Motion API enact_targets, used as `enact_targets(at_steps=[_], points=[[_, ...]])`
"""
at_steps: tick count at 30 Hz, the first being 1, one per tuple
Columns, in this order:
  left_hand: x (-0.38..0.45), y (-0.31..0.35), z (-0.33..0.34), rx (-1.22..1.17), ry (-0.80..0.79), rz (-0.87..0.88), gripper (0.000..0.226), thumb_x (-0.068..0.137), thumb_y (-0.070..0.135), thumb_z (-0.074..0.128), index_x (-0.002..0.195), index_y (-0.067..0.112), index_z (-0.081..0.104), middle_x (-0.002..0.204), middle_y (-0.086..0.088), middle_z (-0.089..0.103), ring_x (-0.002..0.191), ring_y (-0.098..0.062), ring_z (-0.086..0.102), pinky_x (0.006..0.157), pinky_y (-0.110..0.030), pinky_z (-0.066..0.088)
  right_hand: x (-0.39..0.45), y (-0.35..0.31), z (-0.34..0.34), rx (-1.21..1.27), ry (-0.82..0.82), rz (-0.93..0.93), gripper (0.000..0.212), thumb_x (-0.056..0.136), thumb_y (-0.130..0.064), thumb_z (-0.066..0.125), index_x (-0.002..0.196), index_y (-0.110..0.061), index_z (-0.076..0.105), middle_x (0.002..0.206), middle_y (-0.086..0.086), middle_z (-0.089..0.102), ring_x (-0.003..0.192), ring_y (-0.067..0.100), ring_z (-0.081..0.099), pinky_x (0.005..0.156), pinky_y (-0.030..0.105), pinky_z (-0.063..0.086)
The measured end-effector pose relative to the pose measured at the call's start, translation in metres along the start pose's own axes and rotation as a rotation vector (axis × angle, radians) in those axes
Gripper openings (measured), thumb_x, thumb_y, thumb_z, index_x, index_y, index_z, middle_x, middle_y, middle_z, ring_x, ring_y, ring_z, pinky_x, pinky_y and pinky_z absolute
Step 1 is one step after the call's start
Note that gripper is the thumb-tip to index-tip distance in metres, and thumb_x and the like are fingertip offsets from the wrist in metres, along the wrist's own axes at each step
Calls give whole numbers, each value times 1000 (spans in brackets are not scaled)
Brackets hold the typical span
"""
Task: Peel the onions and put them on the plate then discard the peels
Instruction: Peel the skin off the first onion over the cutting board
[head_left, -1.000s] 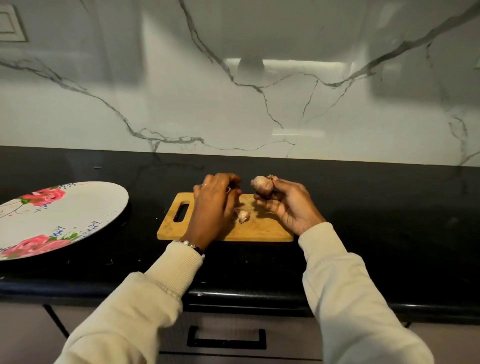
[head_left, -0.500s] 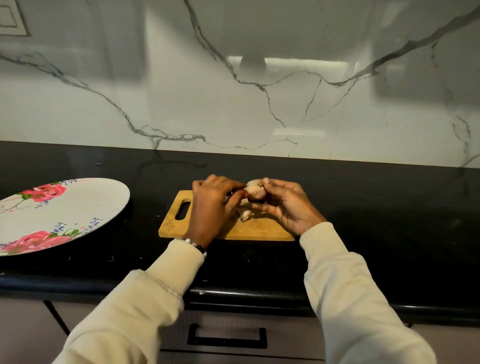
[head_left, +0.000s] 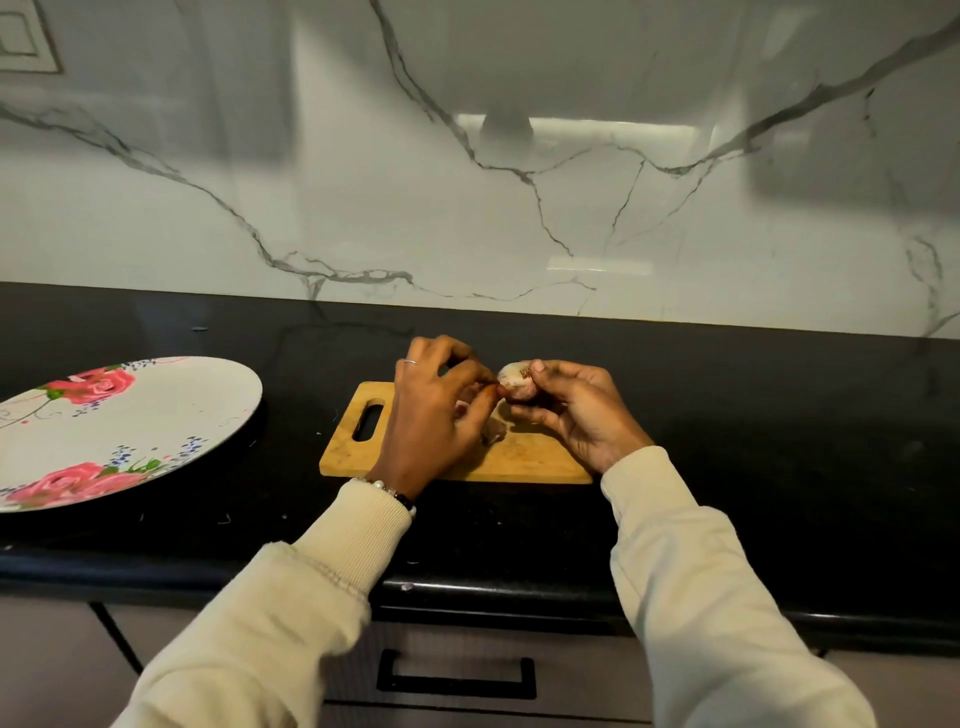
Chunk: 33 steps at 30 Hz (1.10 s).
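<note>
While my right hand (head_left: 576, 410) holds the small onion (head_left: 515, 382) up over the cutting board (head_left: 524, 457) in a curled grip, my left hand (head_left: 436, 410) pinches a bit of skin at its side, so I should pull slow and turn the onion to get the skin off whole. More onion bits lie on the board under my left hand, half hidden. The flower plate (head_left: 171, 410) sits well apart on the left of the black desk (head_left: 753, 441), with nothing in between.

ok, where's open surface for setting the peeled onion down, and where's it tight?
The floral plate is bare across its face. Dark counter right of the cutting board is free too. Crowded: the board's middle, where the left hand and right hand work the onion over a loose piece.
</note>
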<state>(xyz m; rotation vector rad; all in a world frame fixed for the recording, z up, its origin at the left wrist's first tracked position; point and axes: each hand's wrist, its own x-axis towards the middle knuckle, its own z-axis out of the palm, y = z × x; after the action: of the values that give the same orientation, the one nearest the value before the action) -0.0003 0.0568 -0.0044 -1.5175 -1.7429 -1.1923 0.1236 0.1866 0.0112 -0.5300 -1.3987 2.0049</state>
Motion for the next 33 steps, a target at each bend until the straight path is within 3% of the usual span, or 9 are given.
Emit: enact_targets(at_steps=[7,10,12,14,17,19,23,30,33], points=[[1,5,-4,-70,28,-18,27,86,34,54,85,11,68,98,-5,60,96,-20,49,74,-37,39,3,-1,-2,7,92,-11,16,99,-7,54,98,3,66,92,17,68,77,20,73,75,40,62],[1,6,-4,-41,-23,-41,30,85,36,50,88,13,69,103,-3,60,102,-17,45,78,-33,28,5,-4,-6,19,185,-13,14,99,-11,56,97,-1,66,91,15,70,74,20,74,74,40,62],[0,4,-1,68,-69,-61,28,88,34,50,98,18,71,109,-3,58,107,-17,42,82,-33,22,4,-4,-6,-5,200,-9,13,98,-12,59,95,-3,67,89,16,71,74,24,73,64,34,63],[0,2,0,109,-91,-112,25,92,35,54,109,23,70,114,-2,56,112,-18,39,85,-30,17,4,-3,-7,-45,194,-9,12,97,-12,61,93,-4,68,89,16,71,71,23,72,56,29,60],[0,4,-1,151,-86,-130,33,90,48,50,109,30,70,115,1,56,112,-15,33,83,-26,9,5,0,-7,-98,156,-4,11,96,-13,62,96,-5,70,89,15,72,73,22,72,57,29,59],[0,5,0,170,-83,-132,28,89,41,62,113,29,70,117,-2,56,114,-17,30,85,-29,10,4,-1,-7,-164,118,4,12,96,-13,62,99,-6,71,91,14,73,74,22,72,61,30,60],[-2,6,2,201,-90,-105,39,84,31,73,122,30,67,121,-4,56,116,-22,30,89,-38,18,0,0,-4,-246,36,-6,13,96,-13,62,103,-7,72,91,13,73,69,20,68,60,29,59],[-3,10,3,242,-44,36,16,78,29,78,92,21,77,116,-4,60,115,-27,37,88,-44,27,-4,-1,1,-258,-25,-21,13,96,-12,62,102,-6,71,81,11,73,67,20,69,58,31,58],[-3,9,6,263,-63,61,25,84,35,62,87,13,74,109,-7,62,112,-26,38,87,-43,27,-5,-1,1,-250,-27,-23,13,95,-11,62,102,-4,71,82,12,72,67,21,68,58,31,58]])
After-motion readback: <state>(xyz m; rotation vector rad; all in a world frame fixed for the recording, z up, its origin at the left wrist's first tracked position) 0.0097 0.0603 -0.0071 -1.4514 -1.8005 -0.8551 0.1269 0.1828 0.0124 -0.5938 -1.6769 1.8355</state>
